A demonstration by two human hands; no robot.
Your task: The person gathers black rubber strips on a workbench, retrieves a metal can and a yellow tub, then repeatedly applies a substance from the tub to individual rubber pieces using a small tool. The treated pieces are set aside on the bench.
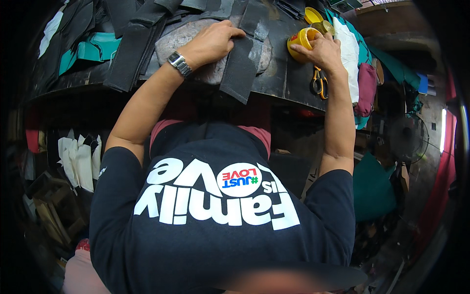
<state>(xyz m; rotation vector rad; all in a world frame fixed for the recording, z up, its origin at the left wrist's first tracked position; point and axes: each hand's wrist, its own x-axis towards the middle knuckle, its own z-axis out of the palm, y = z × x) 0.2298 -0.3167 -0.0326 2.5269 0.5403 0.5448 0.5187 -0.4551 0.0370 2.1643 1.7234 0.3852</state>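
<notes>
On the dark work table, my left hand [218, 43], with a metal watch on its wrist, is at the left edge of a black textured strip [240, 71]. Its fingers are bent together on the strip, which lies across a pale grey, stone-like slab [171, 45] and juts past the table's front edge. Greyish patches mark the strip's right side. To the right, my right hand [323, 51] is closed round the rim of a yellow tub [295, 45], thumb on the near side; some fingertips are hidden. Scissors with orange and black handles [319, 83] lie just below that hand.
More black strips [128, 59] and green pieces [90, 51] cover the left and back of the table. Behind the tub are a yellow lid [313, 14] and a small jar [324, 27]. White cloth [346, 46] and a maroon roll [366, 88] line the right side.
</notes>
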